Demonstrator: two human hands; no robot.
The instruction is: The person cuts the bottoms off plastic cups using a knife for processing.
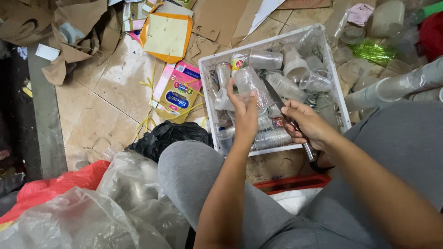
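Observation:
My left hand (245, 115) grips a clear plastic cup (251, 85) and holds it over a white plastic crate (206, 87). My right hand (308, 124) is closed on the handle of a knife (276, 97), whose dark blade points up and left toward the cup. The blade tip lies beside the cup; whether it touches is unclear. The crate holds several clear plastic cups and small bottles (265, 59). My knees in grey trousers (194, 175) frame the crate's near side.
Flattened cardboard (78, 27) and printed cartons (177, 92) litter the tiled floor at the left. A black bag (168, 136), clear bags (129, 184) and a red bag (55, 186) lie near my left knee. More plastic cups (392, 87) are stacked at right. A red crate edge (293, 183) shows below.

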